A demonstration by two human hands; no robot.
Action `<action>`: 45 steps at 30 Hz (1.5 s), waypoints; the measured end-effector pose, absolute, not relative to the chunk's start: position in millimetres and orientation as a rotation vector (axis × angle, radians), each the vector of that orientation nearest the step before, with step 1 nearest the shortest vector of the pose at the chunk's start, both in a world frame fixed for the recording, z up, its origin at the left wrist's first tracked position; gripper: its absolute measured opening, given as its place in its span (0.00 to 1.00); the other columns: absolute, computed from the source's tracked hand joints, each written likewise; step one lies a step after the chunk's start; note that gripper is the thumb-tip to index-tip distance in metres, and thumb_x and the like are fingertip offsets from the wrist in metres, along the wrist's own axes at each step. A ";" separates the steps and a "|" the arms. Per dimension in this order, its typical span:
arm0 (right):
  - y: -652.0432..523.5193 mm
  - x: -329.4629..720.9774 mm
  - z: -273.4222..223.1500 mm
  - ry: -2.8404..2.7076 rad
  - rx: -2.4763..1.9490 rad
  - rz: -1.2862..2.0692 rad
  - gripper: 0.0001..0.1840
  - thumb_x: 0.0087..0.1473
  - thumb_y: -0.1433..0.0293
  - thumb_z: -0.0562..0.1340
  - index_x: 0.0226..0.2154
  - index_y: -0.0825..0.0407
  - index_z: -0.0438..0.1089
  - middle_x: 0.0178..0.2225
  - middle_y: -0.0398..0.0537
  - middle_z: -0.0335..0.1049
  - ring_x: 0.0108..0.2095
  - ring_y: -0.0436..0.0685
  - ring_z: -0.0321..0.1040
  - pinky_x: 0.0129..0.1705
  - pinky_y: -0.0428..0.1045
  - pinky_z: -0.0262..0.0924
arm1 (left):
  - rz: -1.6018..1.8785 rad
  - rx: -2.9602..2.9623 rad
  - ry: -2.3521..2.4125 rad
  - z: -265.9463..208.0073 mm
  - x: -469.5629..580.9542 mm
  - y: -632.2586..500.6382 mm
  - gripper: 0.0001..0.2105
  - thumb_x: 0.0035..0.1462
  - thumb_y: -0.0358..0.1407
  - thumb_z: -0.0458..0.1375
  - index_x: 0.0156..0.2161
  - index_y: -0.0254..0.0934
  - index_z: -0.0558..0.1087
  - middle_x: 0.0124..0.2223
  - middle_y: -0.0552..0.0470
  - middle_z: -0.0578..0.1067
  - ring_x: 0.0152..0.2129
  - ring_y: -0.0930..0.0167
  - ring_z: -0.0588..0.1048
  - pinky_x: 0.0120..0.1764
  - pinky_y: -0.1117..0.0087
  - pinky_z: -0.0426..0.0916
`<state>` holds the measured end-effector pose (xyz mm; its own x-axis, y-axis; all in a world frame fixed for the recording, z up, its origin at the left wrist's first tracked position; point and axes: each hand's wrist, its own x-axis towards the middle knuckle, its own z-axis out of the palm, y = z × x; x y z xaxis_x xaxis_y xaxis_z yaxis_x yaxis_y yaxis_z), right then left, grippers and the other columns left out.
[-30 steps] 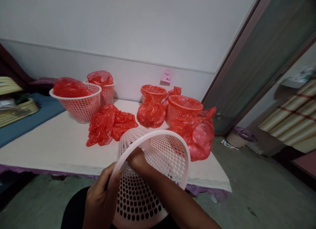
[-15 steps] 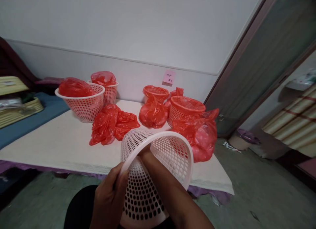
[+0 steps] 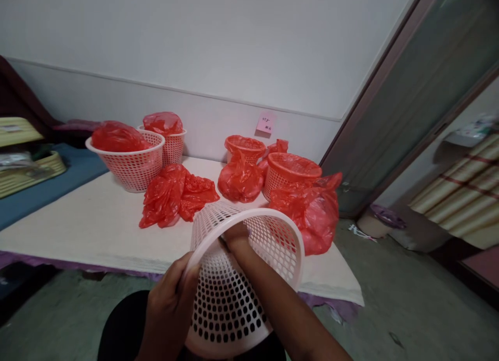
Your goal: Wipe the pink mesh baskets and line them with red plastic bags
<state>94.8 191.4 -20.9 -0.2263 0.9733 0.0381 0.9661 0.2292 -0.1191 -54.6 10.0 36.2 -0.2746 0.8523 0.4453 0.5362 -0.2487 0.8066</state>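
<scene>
A white perforated plastic basket [image 3: 230, 319] is tipped on its side at the near edge of the table, its mouth turned toward me. Wrapped round the rim's left side is my left hand [image 3: 173, 291], thumb and fingers closed on it. My right arm reaches deep into the basket. Only the back of my right hand [image 3: 236, 234] shows inside, near the upper wall; its fingers and anything in them are hidden. Just beyond the basket lie crumpled red plastic bags [image 3: 171, 195].
Two white baskets with red bags, one in front [image 3: 134, 169], stand back left. Red-lined baskets [image 3: 292, 169] and bulging red bags [image 3: 312, 215] crowd the right. A pink note [image 3: 265, 124] is on the wall. A bin [image 3: 378, 221] stands on the floor.
My right hand has shifted slightly back toward the basket's mouth, so more of it shows. The left hand keeps its grip on the rim. The view has moved slightly.
</scene>
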 end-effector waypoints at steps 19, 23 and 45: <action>54.7 115.6 -2.2 -2.963 -1.228 -0.120 0.03 0.49 0.70 0.63 0.29 0.51 0.74 0.31 0.52 0.73 0.34 0.63 0.70 0.38 0.59 0.66 | 1.575 1.629 1.874 41.7 -80.0 19.1 0.17 0.59 0.48 0.52 0.44 0.43 0.76 0.41 0.56 0.81 0.38 0.70 0.78 0.42 0.76 0.69; 19.0 127.1 5.2 -2.967 -1.071 -0.012 0.07 0.47 0.66 0.66 0.31 0.50 0.72 0.32 0.49 0.73 0.31 0.60 0.70 0.34 0.55 0.67 | 1.596 1.642 1.844 44.7 -82.0 23.5 0.17 0.58 0.49 0.52 0.43 0.41 0.76 0.41 0.55 0.80 0.37 0.68 0.78 0.42 0.73 0.70; 10.2 55.9 -15.1 -2.103 -0.974 0.543 0.24 0.55 0.65 0.59 0.54 0.49 0.63 0.48 0.53 0.68 0.45 0.60 0.66 0.46 0.54 0.66 | 1.564 1.264 1.792 16.5 -68.4 8.7 0.19 0.56 0.52 0.55 0.45 0.43 0.74 0.45 0.54 0.79 0.43 0.67 0.75 0.43 0.72 0.67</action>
